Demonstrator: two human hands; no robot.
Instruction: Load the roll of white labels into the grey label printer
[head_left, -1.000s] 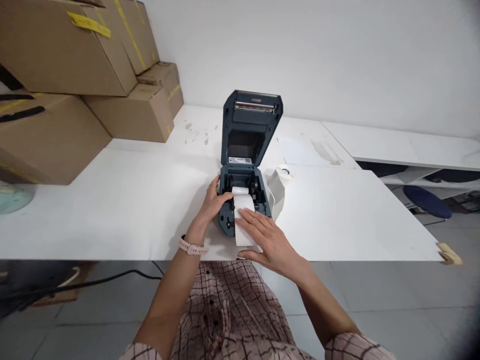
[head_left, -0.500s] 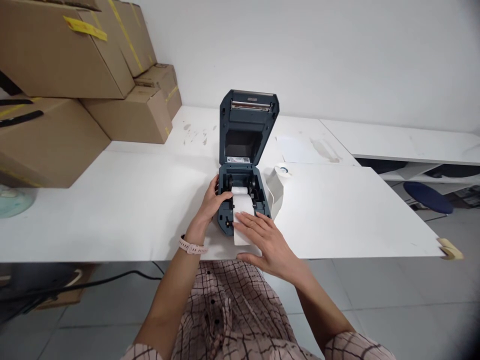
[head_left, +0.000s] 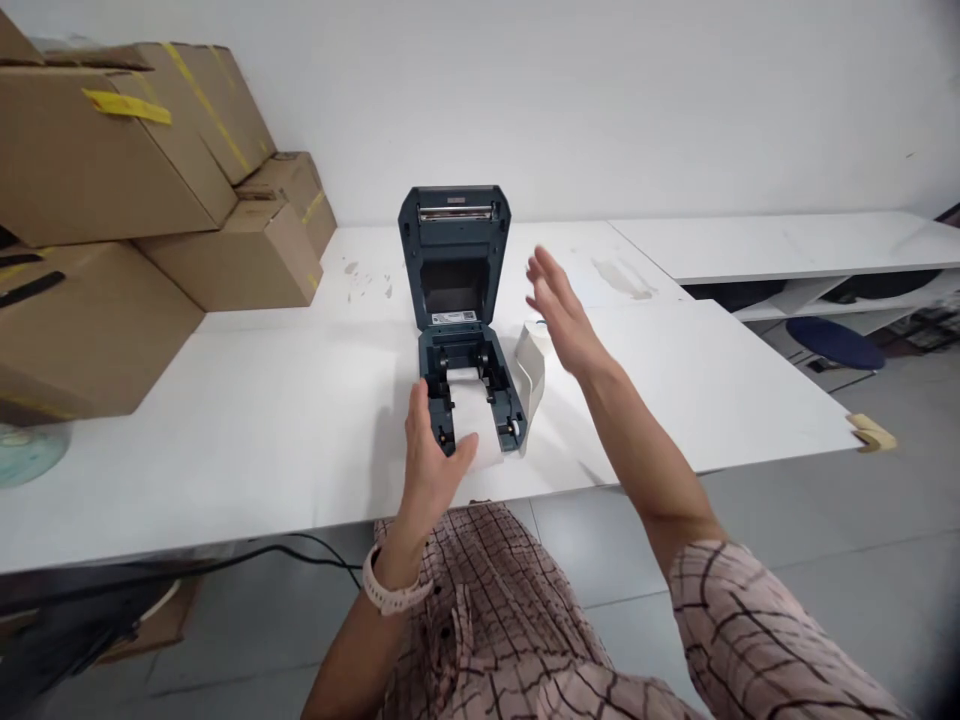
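Note:
A dark label printer [head_left: 433,350] stands on the table with its lid [head_left: 454,245] tipped up and back. From inside it a white paper strip [head_left: 472,405] runs out over the front edge. My left hand [head_left: 433,465] is at the printer's front left corner, thumb and fingers apart, the thumb over the strip; whether it touches the paper I cannot tell. My right hand [head_left: 562,310] is raised in the air right of the lid, fingers stretched and holding nothing. Below it, a white roll with a loose paper tail [head_left: 531,360] stands beside the printer, partly hidden.
Cardboard boxes [head_left: 97,160] are stacked on the left of the white table [head_left: 285,420]. A second white table with shelves [head_left: 765,250] adjoins at the back right, near a blue stool [head_left: 836,342]. Black cables [head_left: 247,553] hang below the front edge.
My right hand has lifted off the paper strip and moved up and right, beside the lid. My left hand has come off the printer's inside toward its front. The view has shifted slightly.

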